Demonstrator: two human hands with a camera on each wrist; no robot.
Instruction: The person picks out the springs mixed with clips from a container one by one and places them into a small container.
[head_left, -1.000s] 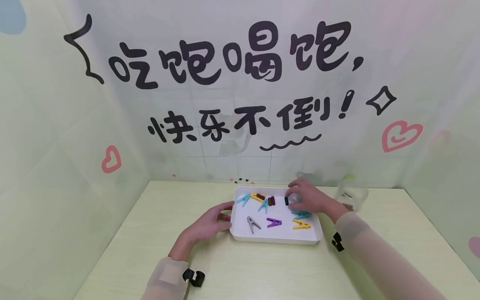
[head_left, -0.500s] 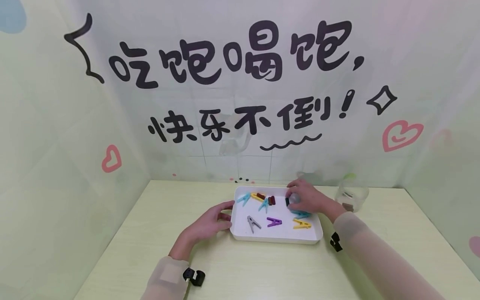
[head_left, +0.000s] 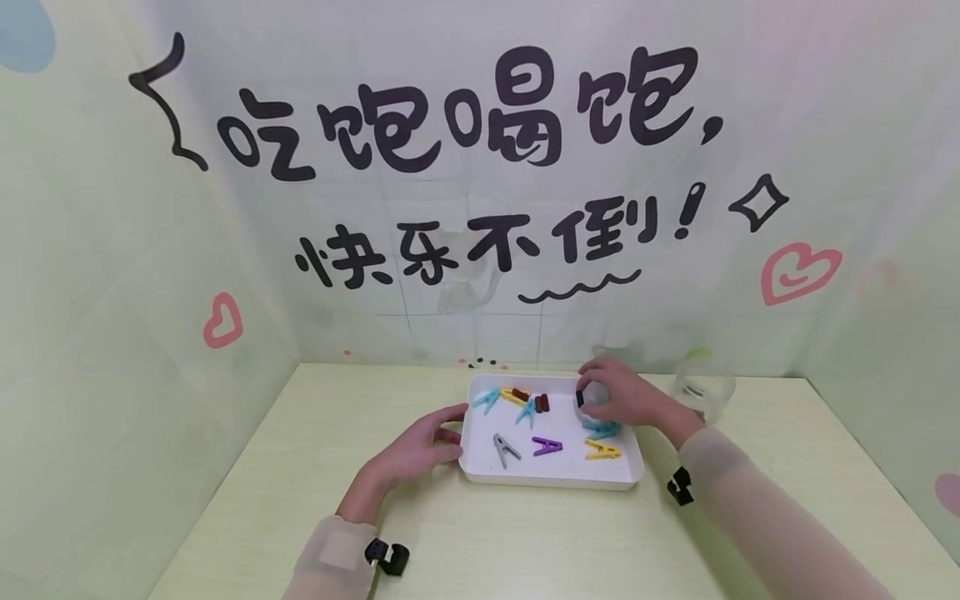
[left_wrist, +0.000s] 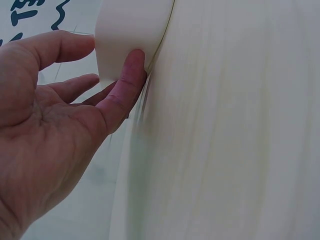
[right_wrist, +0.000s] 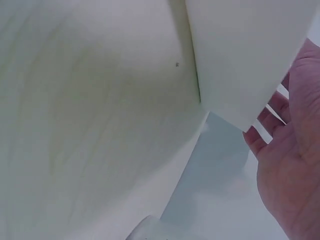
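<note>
A white tray [head_left: 573,477] lies on the table with several plastic clothes pegs in it: a grey peg [head_left: 506,450], a purple peg [head_left: 547,446] and a yellow peg [head_left: 602,450] along the front. My left hand [head_left: 416,443] touches the tray's left wall with extended fingertips, as the left wrist view also shows. Over the back right of the tray, my right hand [head_left: 618,392] curls its fingers round a small see-through round container [head_left: 595,394], partly hidden. Beside that container is a small dark piece [head_left: 580,398], and a teal peg [head_left: 602,431] is just below it.
Further left in the tray are a light blue peg [head_left: 487,400] and small brown-red pieces [head_left: 542,403]. A larger clear container [head_left: 712,392] stands on the table right of the tray, behind my right forearm. A printed curtain [head_left: 420,333] closes off the back.
My right hand and the see-through container have shifted very slightly, and the small dark piece now sits closer against the container's side. The left hand stays at the tray's edge.
</note>
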